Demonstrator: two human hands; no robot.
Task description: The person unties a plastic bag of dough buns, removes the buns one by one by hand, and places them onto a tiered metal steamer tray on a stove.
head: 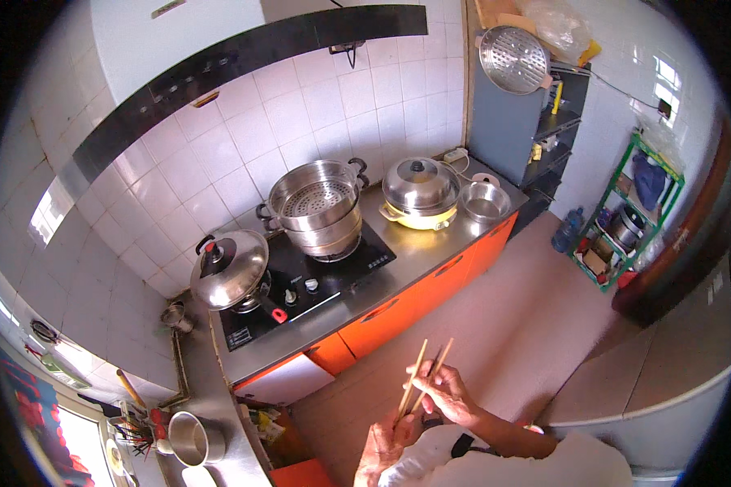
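Low in the picture, in front of my white top, both hands are around several chopsticks point(410, 389). Two are light wood, and a darker thin one shows between them. The sticks point up and away from me, with their upper ends apart. My right hand point(454, 399) grips them around the middle with bent fingers. Below it and to the left, my left hand point(387, 447) closes around their lower ends, which its fingers partly hide. Both hands are above the floor, apart from the counter.
A lidded wok point(234, 274) and an uncovered steel steamer pot point(317, 207) stand on the black gas hob point(317, 298). Farther right are a lidded yellow electric pot point(419, 195) and a steel basin point(486, 202). A steel pot point(196, 439) stands on the left counter.
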